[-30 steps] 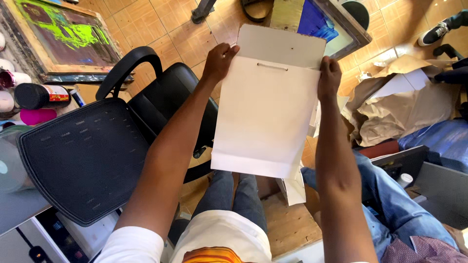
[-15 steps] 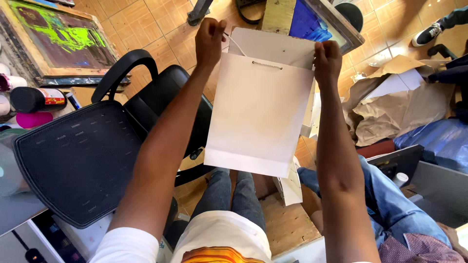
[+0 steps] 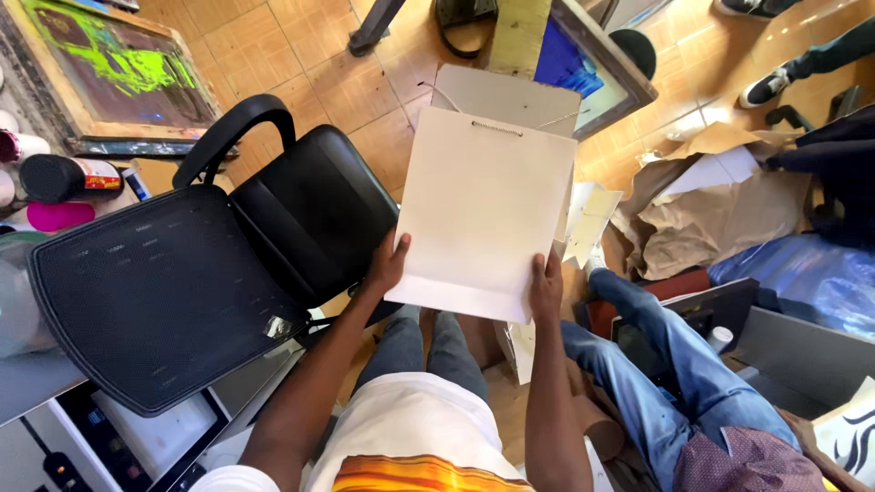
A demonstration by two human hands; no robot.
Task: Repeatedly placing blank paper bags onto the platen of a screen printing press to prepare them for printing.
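You are holding a flat white paper bag up in front of you, over your knees. Your left hand pinches the bottom left edge of the bag, with the thumb on the front. Your right hand pinches the bottom right corner the same way. Both hands are closed tight on the bag. The bag is folded flat, with a thin string handle at the top edge, and you cannot see if anything is inside.

Below you is a floor of orange-brown tiles. A black office chair stands just to your left, close to your left arm.

At the top left a wooden printing frame lies flat with bright green paint smeared on it. Beside it sit a black can and a pink lid. Another frame with blue on it lies past the top of the bag.

On your right, crumpled brown paper is piled on the floor. Another person's leg in blue jeans is just beside your right arm.
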